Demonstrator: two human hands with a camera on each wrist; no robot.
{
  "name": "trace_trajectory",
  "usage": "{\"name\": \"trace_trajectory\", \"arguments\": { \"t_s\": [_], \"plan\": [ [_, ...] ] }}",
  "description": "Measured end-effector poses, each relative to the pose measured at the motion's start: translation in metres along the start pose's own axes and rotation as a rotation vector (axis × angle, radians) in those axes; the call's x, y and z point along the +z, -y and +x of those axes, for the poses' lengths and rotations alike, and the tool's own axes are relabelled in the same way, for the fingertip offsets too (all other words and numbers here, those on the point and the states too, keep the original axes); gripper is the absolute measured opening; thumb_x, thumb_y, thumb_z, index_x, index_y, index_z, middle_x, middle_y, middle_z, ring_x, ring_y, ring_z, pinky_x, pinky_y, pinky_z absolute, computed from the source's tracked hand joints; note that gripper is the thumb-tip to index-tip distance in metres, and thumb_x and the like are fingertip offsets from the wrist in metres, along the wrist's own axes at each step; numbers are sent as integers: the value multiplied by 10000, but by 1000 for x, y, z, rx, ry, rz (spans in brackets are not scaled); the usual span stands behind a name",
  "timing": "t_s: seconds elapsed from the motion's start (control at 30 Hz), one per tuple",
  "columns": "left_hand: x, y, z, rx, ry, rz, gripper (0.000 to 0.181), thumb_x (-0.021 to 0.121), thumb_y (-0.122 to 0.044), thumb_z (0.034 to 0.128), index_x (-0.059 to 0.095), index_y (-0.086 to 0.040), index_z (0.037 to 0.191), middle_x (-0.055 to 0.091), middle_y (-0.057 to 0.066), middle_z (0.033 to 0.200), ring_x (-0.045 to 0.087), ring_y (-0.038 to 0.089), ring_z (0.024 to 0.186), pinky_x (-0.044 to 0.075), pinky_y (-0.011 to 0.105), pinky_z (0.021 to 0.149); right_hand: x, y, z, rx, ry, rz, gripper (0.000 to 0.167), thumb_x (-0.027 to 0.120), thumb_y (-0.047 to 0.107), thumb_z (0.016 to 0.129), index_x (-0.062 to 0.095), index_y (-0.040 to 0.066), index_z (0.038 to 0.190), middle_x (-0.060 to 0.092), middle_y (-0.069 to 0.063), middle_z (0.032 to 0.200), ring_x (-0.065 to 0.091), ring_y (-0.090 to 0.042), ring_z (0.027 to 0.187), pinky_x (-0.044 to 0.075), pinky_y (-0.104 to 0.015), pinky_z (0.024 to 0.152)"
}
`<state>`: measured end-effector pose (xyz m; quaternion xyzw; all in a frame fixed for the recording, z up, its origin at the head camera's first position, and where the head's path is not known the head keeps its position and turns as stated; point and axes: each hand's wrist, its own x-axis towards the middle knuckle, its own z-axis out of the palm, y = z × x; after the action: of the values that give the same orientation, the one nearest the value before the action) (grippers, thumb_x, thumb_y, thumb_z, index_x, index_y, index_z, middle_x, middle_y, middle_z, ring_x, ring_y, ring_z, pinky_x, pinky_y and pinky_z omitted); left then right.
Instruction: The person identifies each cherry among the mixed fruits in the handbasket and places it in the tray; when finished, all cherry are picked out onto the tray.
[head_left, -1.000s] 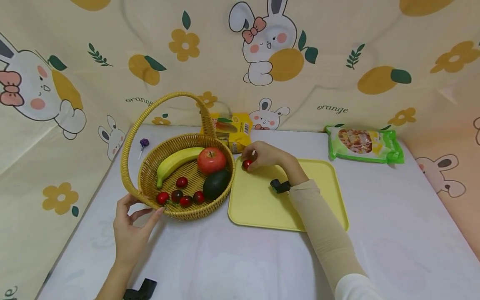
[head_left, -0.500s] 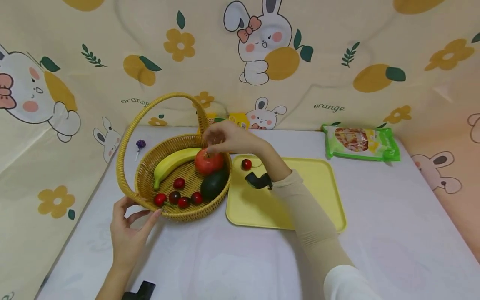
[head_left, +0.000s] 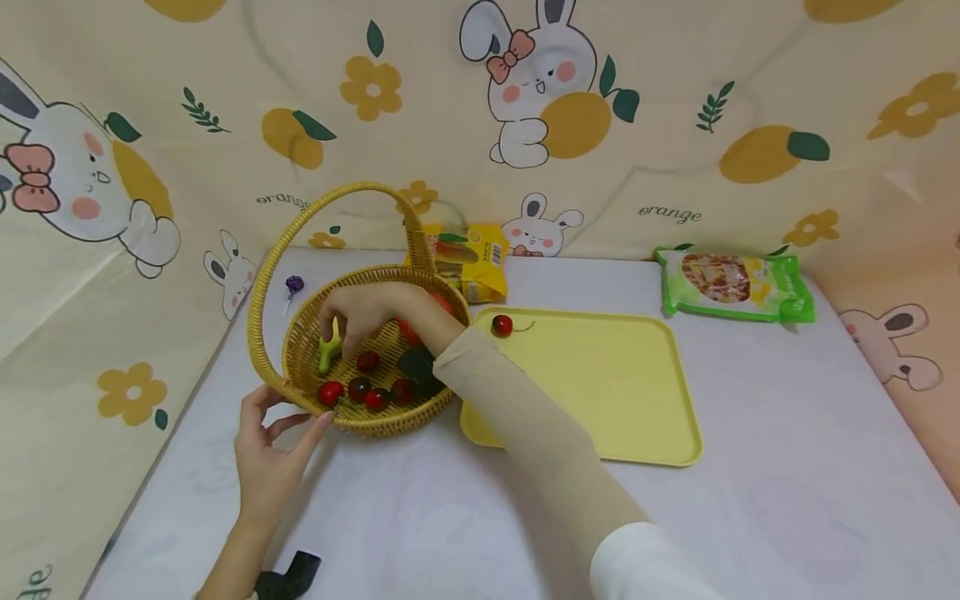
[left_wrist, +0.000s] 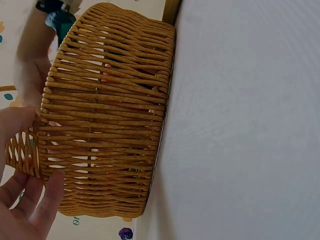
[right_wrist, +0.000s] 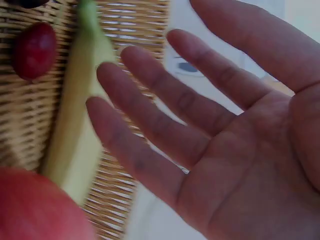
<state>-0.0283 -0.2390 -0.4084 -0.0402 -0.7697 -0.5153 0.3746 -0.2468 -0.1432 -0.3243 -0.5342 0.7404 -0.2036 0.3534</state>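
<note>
My left grip (head_left: 272, 450) pinching the near-left rim of the wicker basket (head_left: 393, 427), tabletop (head_left: 450, 517) left, my right grip (head_left: 367, 310) spread loose, holding nothing, over the banana (right_wrist: 77, 110) inside, cherries (head_left: 377, 400) near side, yellow tray (head_left: 607, 392) right, stemmed cherry (head_left: 502, 326) in its far-left corner

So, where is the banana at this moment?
In the head view, the banana lies at the left side inside the basket, partly hidden by the right hand.

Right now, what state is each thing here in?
Basket: upright, partly filled
Banana: unpeeled
Apple: partly hidden
Left hand: gripping the basket's edge
Right hand: open over the banana, touching unclear
Tray: flat, bearing one cherry
Green packet: looks sealed
Yellow packet: partly hidden
Lollipop: lying down
</note>
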Motion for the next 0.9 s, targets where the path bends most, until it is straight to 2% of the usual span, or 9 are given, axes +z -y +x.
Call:
{"name": "trace_trajectory", "arguments": {
  "t_s": [0.17, 0.3, 0.47, 0.67, 0.8, 0.9],
  "plan": [
    [3, 0, 0, 2, 2, 2, 627, 738, 272, 647, 460, 227, 1208, 572, -55, 1135, 553, 177, 1015, 549, 118, 779, 10, -19, 12, 130, 62, 98, 366, 701, -38, 873, 655, -20, 1236, 632, -161, 1217, 534, -129, 780, 519, -320, 708],
    [2, 13, -2, -12, 9, 22, 659, 744, 285, 630, 465, 210, 1222, 563, -61, 1145, 552, 166, 1026, 555, 130, 772, 16, -30, 19, 193, 70, 171, 363, 703, -60, 862, 661, -10, 1219, 644, -138, 1124, 457, -132, 650, 452, -353, 636],
    [-1, 26, -5, -54, 27, 48, 684, 774, 253, 652, 475, 158, 1260, 560, -47, 1169, 552, 134, 1059, 561, 147, 781, 21, -35, 23, 199, 47, 141, 325, 722, -35, 863, 676, 11, 1182, 636, -85, 1028, 484, -122, 651, 482, -330, 623],
    [-4, 27, -6, -57, 29, 60, 685, 785, 223, 671, 480, 133, 1279, 566, 0, 1179, 552, 146, 1068, 559, 145, 793, 24, -32, 23, 209, 42, 94, 276, 727, -38, 860, 675, -15, 1130, 609, -58, 994, 542, -116, 700, 566, -335, 701],
    [-5, 28, -7, -54, 20, 73, 701, 779, 249, 648, 481, 140, 1273, 558, -58, 1174, 549, 119, 1063, 553, 131, 787, 26, -32, 24, 197, 43, 61, 181, 728, -42, 855, 699, -18, 1032, 629, -50, 908, 545, -120, 666, 546, -294, 652],
    [-6, 30, -8, -45, 11, 78, 708, 770, 274, 626, 476, 159, 1260, 556, -56, 1162, 546, 101, 1053, 549, 122, 778, 25, -32, 25, 150, 14, 50, 139, 734, -47, 842, 713, -12, 975, 657, -63, 892, 563, -131, 677, 528, -257, 617]
  ]
}}
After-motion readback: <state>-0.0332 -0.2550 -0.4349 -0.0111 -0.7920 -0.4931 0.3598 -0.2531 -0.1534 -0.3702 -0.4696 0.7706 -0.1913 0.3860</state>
